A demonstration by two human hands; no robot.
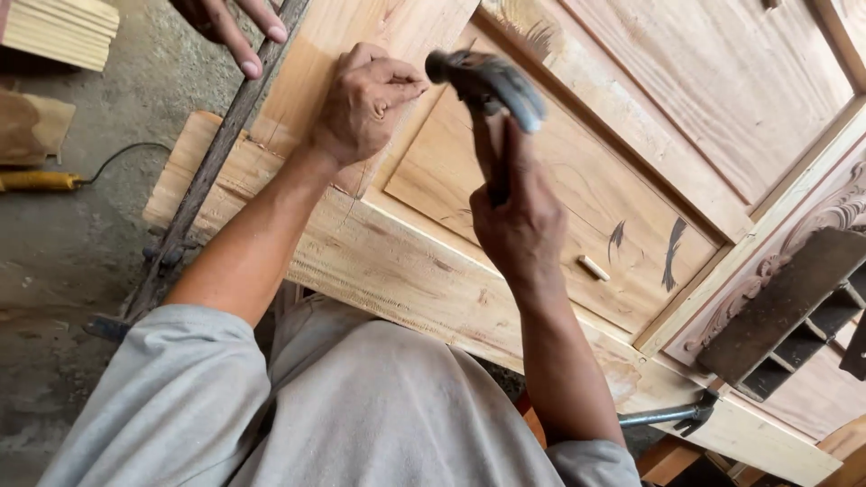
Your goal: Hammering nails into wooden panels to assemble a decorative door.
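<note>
My right hand (519,216) grips the handle of a hammer, whose grey head (487,79) is raised just above the wooden door (424,261). My left hand (365,101) rests on the door frame with fingertips pinched together right beside the hammer head. Whatever they pinch is too small to see. A recessed panel (577,207) with dark pencil marks lies under my right hand.
Another person's hand (230,25) holds a long metal bar clamp (203,180) along the door's left end. A short wooden dowel (593,267) lies on the panel. Carved trim (825,216), a dark slotted block (785,311), a metal clamp handle (667,416), stacked slats (59,32) and a yellow-handled tool (36,180) are nearby.
</note>
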